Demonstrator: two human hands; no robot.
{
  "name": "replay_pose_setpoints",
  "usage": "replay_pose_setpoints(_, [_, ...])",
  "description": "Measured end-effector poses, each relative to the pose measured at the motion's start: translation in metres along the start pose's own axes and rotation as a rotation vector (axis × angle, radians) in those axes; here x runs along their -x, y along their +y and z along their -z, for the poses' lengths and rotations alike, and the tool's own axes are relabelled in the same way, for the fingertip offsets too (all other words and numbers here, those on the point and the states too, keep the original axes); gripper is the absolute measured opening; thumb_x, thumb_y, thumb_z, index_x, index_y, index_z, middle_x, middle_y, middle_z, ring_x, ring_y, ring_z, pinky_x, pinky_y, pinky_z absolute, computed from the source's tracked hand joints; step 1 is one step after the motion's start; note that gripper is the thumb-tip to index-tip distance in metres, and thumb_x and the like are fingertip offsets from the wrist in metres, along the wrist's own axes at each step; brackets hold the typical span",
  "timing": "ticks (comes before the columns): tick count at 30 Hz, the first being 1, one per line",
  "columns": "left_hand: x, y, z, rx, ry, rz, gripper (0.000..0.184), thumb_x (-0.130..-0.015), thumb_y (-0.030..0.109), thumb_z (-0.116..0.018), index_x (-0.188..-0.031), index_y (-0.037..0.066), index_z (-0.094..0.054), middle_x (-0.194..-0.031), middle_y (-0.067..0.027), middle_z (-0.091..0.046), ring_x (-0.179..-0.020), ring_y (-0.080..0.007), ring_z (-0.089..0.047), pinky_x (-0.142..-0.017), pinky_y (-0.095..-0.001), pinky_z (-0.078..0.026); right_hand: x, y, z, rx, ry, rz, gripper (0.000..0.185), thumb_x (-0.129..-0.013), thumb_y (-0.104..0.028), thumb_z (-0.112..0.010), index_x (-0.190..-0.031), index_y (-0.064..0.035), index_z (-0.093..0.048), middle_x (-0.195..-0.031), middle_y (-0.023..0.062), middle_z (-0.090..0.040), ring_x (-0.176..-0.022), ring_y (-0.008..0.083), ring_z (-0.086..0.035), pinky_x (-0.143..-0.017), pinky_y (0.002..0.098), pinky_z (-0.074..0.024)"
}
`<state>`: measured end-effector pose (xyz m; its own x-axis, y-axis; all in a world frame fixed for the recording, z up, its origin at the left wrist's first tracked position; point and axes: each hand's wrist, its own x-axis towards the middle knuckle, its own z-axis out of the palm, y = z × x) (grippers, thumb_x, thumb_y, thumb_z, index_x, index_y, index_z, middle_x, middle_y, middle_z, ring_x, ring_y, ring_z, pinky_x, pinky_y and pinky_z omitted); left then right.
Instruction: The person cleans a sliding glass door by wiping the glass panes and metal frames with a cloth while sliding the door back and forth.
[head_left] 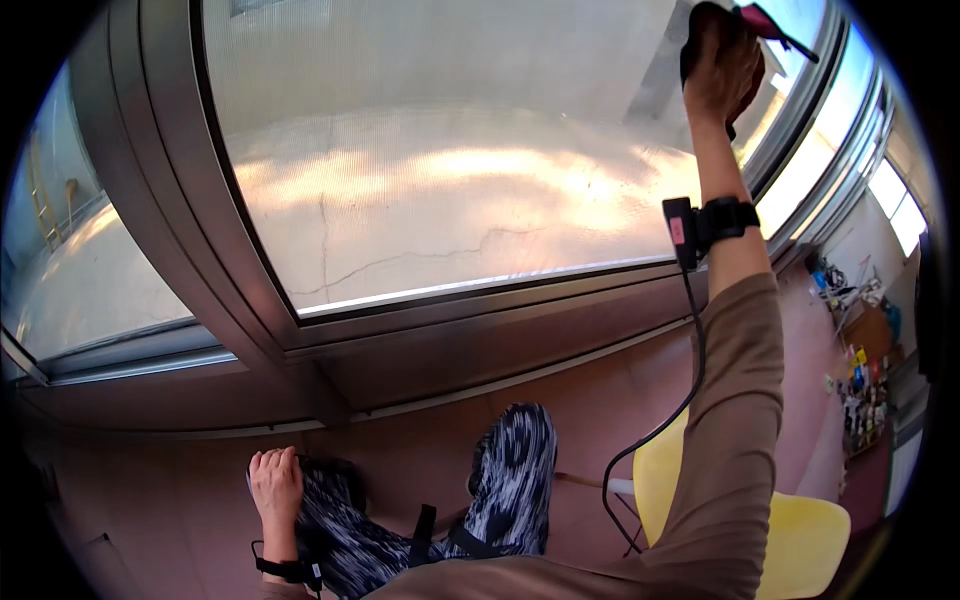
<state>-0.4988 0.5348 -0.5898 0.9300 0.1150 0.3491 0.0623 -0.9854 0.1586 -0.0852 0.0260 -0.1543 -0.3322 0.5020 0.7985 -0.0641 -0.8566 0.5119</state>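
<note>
At the top right, my right hand (722, 75) is raised against the large window pane (430, 120). Its fingers are wrapped round a black and dark red handheld tool (752, 88), whose exact kind I cannot make out. A thin dark strap or handle juts out from the tool to the right. Low on the left, my left hand (275, 485) lies by my knee in patterned trousers (345, 525), fingers loosely laid out and holding nothing. Each wrist wears a black band; a cable hangs from the right one.
A metal window frame (180, 170) surrounds the pane, with another glass panel (90, 290) at left. Close by my right side stands a yellow chair (810, 535). Several cluttered items (865, 400) sit along the wall at far right. The floor (420, 450) is reddish.
</note>
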Motion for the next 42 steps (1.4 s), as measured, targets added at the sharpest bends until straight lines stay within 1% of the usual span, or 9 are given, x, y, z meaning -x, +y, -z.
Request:
replay_pose_setpoints(2, [-0.002, -0.004, -0.005, -0.002, 0.016, -0.010, 0.015, -0.084, 0.012, -0.058, -0.097, 0.006, -0.063, -0.094, -0.0080, -0.066, -0.095, -0.0234, -0.061, -0.096, -0.0415, -0.041, 0.040, -0.079, 0.057, -0.229, -0.037, -0.523, 0.051, -0.097, -0.035, -0.041, -0.132, 0.0026, -0.042, -0.136, 0.0289, -0.039, -0.126, 0.0477, -0.033, -0.109, 0.0538, -0.0179])
replay_pose_setpoints(9, [-0.005, -0.008, -0.004, 0.009, 0.017, -0.055, 0.016, -0.083, 0.014, -0.060, -0.097, 0.007, -0.062, -0.093, -0.0078, -0.065, -0.094, -0.0226, -0.060, -0.093, -0.0397, -0.042, 0.175, -0.236, 0.148, -0.332, -0.423, -1.294, 0.071, -0.097, -0.049, -0.035, -0.128, 0.0149, -0.034, -0.130, 0.0351, -0.035, -0.122, 0.0461, -0.032, -0.104, 0.0487, -0.0236])
replay_pose_setpoints(13, [-0.004, -0.010, -0.009, 0.022, 0.089, -0.074, 0.014, -0.082, 0.014, -0.061, -0.094, 0.007, -0.061, -0.088, -0.0070, -0.065, -0.091, -0.0223, -0.060, -0.091, -0.0383, -0.042, 0.166, -0.307, 0.169, -0.331, -0.394, -1.305, 0.064, -0.097, -0.044, -0.038, -0.125, 0.0135, -0.037, -0.127, 0.0336, -0.038, -0.118, 0.0459, -0.036, -0.102, 0.0500, -0.0245])
replay_pose_setpoints(16, [-0.005, -0.011, -0.007, 0.026, 0.110, -0.083, 0.010, -0.082, 0.013, -0.061, -0.090, 0.007, -0.060, -0.084, -0.0065, -0.064, -0.088, -0.0221, -0.060, -0.088, -0.0372, -0.043, 0.136, -0.359, 0.188, -0.419, -0.305, -1.048, 0.053, -0.095, -0.029, -0.047, -0.120, 0.0171, -0.041, -0.123, 0.0386, -0.043, -0.113, 0.0513, -0.039, -0.101, 0.0525, -0.0259])
replay_pose_setpoints(21, [-0.004, -0.013, -0.010, 0.026, 0.100, -0.056, 0.009, -0.082, 0.014, -0.060, -0.089, 0.007, -0.060, -0.082, -0.0069, -0.064, -0.086, -0.0224, -0.061, -0.086, -0.0371, -0.044, 0.066, -0.434, 0.232, -0.627, -0.439, -0.765, 0.054, -0.085, -0.023, -0.057, -0.133, -0.0015, -0.043, -0.145, 0.0235, -0.030, -0.135, 0.0482, -0.020, -0.108, 0.0608, -0.0119])
replay_pose_setpoints(25, [-0.003, -0.016, -0.007, 0.072, 0.135, -0.034, 0.008, -0.082, 0.013, -0.060, -0.086, 0.007, -0.061, -0.080, -0.0076, -0.065, -0.083, -0.0230, -0.062, -0.084, -0.0361, -0.045, 0.050, -0.492, 0.269, -0.870, -0.760, -0.287, 0.066, -0.070, -0.023, -0.068, -0.133, -0.0128, -0.050, -0.148, 0.0032, -0.032, -0.140, 0.0299, -0.021, -0.107, 0.0607, -0.0165])
replay_pose_setpoints(27, [-0.003, -0.018, -0.009, 0.098, 0.151, -0.039, 0.010, -0.081, 0.014, -0.061, -0.087, 0.006, -0.063, -0.081, -0.0082, -0.066, -0.082, -0.0237, -0.063, -0.085, -0.0368, -0.046, 0.050, -0.507, 0.275, -0.928, -0.738, -0.422, 0.068, -0.068, -0.024, -0.069, -0.133, -0.0129, -0.050, -0.147, 0.0025, -0.032, -0.139, 0.0233, -0.024, -0.107, 0.0600, -0.0189])
replay_pose_setpoints(32, [-0.006, -0.014, -0.010, 0.089, 0.106, -0.046, 0.010, -0.081, 0.013, -0.061, -0.089, 0.007, -0.064, -0.084, -0.0090, -0.066, -0.085, -0.0249, -0.063, -0.085, -0.0375, -0.047, 0.063, -0.467, 0.268, -0.927, -0.534, -0.138, 0.049, -0.080, -0.013, -0.054, -0.129, -0.0189, -0.053, -0.138, -0.0044, -0.043, -0.122, 0.0126, -0.043, -0.098, 0.0353, -0.0354])
replay_pose_setpoints(42, [-0.003, -0.014, -0.009, -0.016, -0.017, -0.027, 0.014, -0.085, 0.010, -0.056, -0.096, 0.004, -0.064, -0.092, -0.0109, -0.066, -0.092, -0.0275, -0.061, -0.091, -0.0396, -0.044, 0.173, -0.321, 0.220, -0.960, -0.422, 0.027, 0.044, -0.079, -0.017, -0.055, -0.122, -0.0266, -0.053, -0.125, -0.0069, -0.050, -0.108, 0.0123, -0.049, -0.085, 0.0288, -0.0380])
